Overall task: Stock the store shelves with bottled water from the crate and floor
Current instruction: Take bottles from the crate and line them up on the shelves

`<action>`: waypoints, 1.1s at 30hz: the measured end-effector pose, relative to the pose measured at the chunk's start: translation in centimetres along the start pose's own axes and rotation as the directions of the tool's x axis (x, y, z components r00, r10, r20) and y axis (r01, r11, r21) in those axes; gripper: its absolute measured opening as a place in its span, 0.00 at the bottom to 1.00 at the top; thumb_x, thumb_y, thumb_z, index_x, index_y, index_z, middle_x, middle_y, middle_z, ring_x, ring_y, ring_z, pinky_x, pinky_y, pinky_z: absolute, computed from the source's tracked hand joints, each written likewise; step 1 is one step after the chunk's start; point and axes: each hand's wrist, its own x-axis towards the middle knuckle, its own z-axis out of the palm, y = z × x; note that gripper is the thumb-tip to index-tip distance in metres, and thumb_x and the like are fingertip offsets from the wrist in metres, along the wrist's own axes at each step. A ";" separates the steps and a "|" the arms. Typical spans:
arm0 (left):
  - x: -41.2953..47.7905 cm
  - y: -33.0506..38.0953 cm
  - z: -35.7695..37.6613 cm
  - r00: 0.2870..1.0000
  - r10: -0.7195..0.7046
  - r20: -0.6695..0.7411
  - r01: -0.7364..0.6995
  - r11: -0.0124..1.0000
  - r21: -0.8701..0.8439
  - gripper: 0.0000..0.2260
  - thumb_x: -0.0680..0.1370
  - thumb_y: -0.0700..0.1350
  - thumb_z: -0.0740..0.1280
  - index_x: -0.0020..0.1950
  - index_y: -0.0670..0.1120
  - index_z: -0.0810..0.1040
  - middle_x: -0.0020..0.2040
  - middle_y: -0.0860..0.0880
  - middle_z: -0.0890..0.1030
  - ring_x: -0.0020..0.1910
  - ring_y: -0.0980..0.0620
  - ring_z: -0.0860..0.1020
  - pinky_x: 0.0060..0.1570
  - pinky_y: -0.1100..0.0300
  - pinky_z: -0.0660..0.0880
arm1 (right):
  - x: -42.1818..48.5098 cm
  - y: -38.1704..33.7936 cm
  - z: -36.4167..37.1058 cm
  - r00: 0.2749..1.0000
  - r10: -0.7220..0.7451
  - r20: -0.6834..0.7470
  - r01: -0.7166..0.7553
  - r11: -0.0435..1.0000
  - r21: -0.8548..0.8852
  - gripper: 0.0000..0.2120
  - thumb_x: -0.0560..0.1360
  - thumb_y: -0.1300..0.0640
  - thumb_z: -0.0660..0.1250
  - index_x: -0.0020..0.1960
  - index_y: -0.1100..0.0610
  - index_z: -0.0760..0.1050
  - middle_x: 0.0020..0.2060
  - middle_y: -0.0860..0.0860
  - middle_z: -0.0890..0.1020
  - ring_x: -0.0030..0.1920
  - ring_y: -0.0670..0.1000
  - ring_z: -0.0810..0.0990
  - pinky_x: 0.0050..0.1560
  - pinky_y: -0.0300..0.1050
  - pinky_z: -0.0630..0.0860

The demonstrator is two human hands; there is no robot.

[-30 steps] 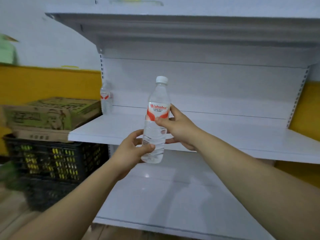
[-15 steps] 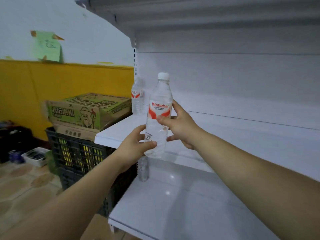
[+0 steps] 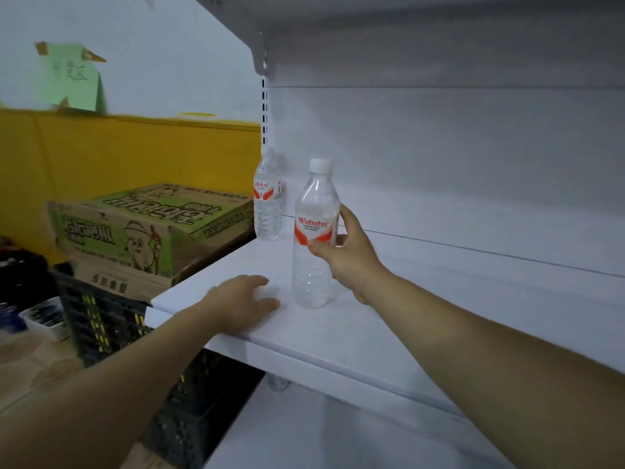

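A clear water bottle (image 3: 313,262) with a white cap and a red-and-white label stands upright on the white middle shelf (image 3: 389,336). My right hand (image 3: 350,255) grips it at the label from the right side. My left hand (image 3: 241,304) rests flat on the shelf's front left corner, just left of the bottle and not touching it. A second bottle (image 3: 268,201) of the same kind stands at the shelf's back left corner. Below the shelf edge, part of another bottle (image 3: 279,384) shows on the lower shelf.
Left of the shelving, a green cardboard box (image 3: 148,228) lies on a black plastic crate (image 3: 111,333). A white tray (image 3: 44,316) sits on the tiled floor further left. An upper shelf (image 3: 406,35) overhangs above. The wall behind is yellow and white.
The bottle went from held in mid-air by both hands to standing on the middle shelf. My left hand let go and dropped onto the shelf. The view shifted closer and left.
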 end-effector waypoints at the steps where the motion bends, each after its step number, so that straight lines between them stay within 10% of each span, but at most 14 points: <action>1: 0.4 -0.7 -0.1 1.000 -0.009 0.000 0.009 0.993 0.122 0.29 0.76 0.66 0.59 0.75 0.56 0.62 0.76 0.53 0.61 0.75 0.50 0.58 0.73 0.42 0.53 | 0.7 0.2 0.4 1.000 -0.005 -0.002 0.005 1.000 -0.009 0.35 0.76 0.57 0.70 0.75 0.43 0.56 0.57 0.48 0.76 0.57 0.49 0.75 0.61 0.50 0.72; 5: 1.1 -2.2 0.0 0.997 -0.033 0.071 0.013 0.964 0.266 0.32 0.76 0.71 0.49 0.77 0.60 0.54 0.79 0.54 0.50 0.78 0.48 0.47 0.70 0.32 0.44 | 2.7 1.4 1.8 0.999 -0.047 -0.026 0.045 0.995 -0.094 0.33 0.76 0.54 0.70 0.75 0.46 0.58 0.62 0.47 0.75 0.63 0.49 0.74 0.62 0.45 0.70; 33: 1.6 -3.5 0.8 0.998 0.040 0.052 -0.054 0.958 0.282 0.27 0.79 0.65 0.47 0.78 0.60 0.49 0.79 0.54 0.47 0.78 0.49 0.44 0.72 0.35 0.43 | 16.9 7.6 6.6 0.981 -0.163 -0.104 0.129 0.952 -0.276 0.39 0.75 0.63 0.70 0.77 0.50 0.51 0.70 0.49 0.68 0.69 0.52 0.68 0.66 0.45 0.64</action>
